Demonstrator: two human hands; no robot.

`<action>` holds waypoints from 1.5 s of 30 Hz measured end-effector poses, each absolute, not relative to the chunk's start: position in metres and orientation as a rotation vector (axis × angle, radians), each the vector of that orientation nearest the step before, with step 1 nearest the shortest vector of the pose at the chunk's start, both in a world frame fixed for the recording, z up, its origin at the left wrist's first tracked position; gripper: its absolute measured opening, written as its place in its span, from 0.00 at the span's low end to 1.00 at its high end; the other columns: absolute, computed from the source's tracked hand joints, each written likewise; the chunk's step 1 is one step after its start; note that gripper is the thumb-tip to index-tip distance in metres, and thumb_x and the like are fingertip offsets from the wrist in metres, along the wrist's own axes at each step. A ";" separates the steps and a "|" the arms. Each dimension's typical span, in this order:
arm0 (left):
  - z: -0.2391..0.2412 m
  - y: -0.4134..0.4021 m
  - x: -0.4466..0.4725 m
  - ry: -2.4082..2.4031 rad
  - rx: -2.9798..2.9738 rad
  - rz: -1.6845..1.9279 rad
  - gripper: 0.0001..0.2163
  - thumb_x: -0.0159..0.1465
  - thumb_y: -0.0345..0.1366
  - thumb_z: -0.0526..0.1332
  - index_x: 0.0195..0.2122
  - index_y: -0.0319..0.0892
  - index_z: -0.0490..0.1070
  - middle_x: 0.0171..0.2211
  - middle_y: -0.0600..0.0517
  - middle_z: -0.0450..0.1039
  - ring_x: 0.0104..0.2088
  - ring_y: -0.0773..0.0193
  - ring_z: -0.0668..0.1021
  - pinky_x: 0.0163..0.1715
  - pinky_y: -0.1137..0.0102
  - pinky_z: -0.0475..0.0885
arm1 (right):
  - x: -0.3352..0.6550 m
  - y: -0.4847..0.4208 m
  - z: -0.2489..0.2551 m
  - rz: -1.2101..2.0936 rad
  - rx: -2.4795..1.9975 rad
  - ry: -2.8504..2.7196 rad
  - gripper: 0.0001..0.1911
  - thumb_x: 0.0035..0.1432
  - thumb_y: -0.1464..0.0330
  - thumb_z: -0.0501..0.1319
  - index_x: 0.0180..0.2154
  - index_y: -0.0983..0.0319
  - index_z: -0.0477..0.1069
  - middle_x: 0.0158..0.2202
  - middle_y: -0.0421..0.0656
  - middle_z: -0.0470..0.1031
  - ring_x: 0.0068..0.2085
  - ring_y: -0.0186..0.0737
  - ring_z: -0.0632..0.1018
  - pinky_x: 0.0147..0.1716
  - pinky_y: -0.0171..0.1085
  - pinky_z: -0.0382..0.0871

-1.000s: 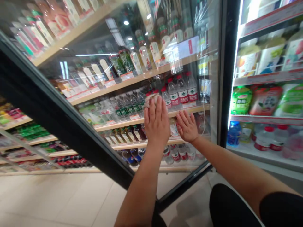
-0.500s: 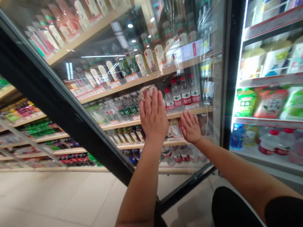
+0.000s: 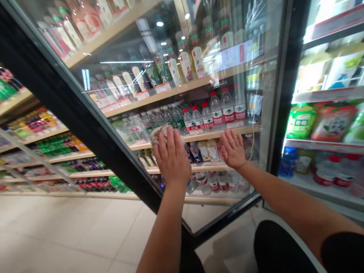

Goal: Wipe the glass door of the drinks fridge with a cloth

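Note:
My left hand (image 3: 172, 157) lies flat on the glass door (image 3: 241, 76) of an open drinks fridge. It presses a crumpled pale cloth (image 3: 157, 133) against the pane, and the cloth shows just past my fingertips. My right hand (image 3: 233, 149) rests flat on the same glass, further right, with fingers spread and nothing in it. Rows of water bottles (image 3: 217, 110) on wooden shelves show through the pane.
The door's black frame (image 3: 71, 106) slants from upper left down to the floor. To the right, the lit fridge interior (image 3: 327, 121) holds green and red drink packs and bottles. Pale floor tiles (image 3: 71, 235) lie lower left. My dark-clothed knee (image 3: 278, 246) is at lower right.
My left hand has slid the cloth down and to the left across the glass. My right hand has stayed flat in about the same spot.

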State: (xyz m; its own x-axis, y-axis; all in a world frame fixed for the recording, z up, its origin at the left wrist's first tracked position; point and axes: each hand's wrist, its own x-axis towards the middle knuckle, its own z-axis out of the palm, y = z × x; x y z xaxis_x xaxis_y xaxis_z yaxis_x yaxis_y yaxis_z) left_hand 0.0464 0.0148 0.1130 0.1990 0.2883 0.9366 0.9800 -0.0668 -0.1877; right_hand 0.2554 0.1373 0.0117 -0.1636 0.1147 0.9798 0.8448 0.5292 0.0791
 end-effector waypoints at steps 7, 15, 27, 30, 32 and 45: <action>0.089 0.001 0.026 -1.219 -1.603 -0.864 0.31 0.68 0.32 0.54 0.70 0.43 0.45 0.67 0.46 0.56 0.71 0.57 0.49 0.70 0.58 0.42 | 0.255 0.137 0.013 -0.833 -0.831 -1.605 0.34 0.67 0.65 0.47 0.71 0.62 0.41 0.69 0.51 0.57 0.72 0.48 0.51 0.69 0.53 0.45; 0.042 -0.009 0.013 -1.311 -1.444 -0.937 0.30 0.68 0.32 0.54 0.70 0.40 0.45 0.66 0.42 0.58 0.71 0.54 0.49 0.69 0.54 0.46 | 0.256 0.137 0.012 -0.826 -0.824 -1.599 0.34 0.67 0.64 0.46 0.71 0.61 0.39 0.71 0.49 0.52 0.72 0.47 0.49 0.69 0.52 0.43; 0.018 -0.009 0.002 -1.346 -1.419 -0.992 0.28 0.68 0.34 0.53 0.69 0.39 0.49 0.66 0.38 0.59 0.70 0.50 0.51 0.67 0.50 0.49 | 0.256 0.139 0.009 -0.812 -0.871 -1.622 0.34 0.68 0.63 0.45 0.71 0.60 0.37 0.71 0.49 0.52 0.72 0.48 0.50 0.69 0.53 0.43; -0.045 -0.015 0.006 -1.369 -1.446 -0.928 0.29 0.67 0.33 0.56 0.69 0.38 0.51 0.61 0.37 0.66 0.70 0.50 0.53 0.66 0.50 0.52 | 0.256 0.139 0.009 -0.810 -0.885 -1.622 0.34 0.68 0.63 0.44 0.71 0.60 0.37 0.71 0.49 0.52 0.72 0.49 0.52 0.68 0.54 0.44; -0.069 -0.015 0.007 -1.361 -1.563 -0.881 0.27 0.67 0.34 0.57 0.67 0.39 0.56 0.59 0.39 0.69 0.68 0.50 0.59 0.66 0.51 0.53 | 0.256 0.139 0.010 -0.812 -0.876 -1.617 0.34 0.68 0.63 0.44 0.71 0.60 0.37 0.71 0.49 0.53 0.72 0.49 0.52 0.68 0.54 0.44; -0.051 -0.007 0.036 -1.464 -1.656 -0.859 0.29 0.68 0.39 0.54 0.69 0.41 0.49 0.62 0.40 0.65 0.66 0.49 0.62 0.67 0.48 0.52 | 0.256 0.141 0.006 -0.719 -0.918 -1.641 0.32 0.66 0.63 0.45 0.70 0.60 0.46 0.69 0.49 0.57 0.71 0.49 0.53 0.69 0.55 0.43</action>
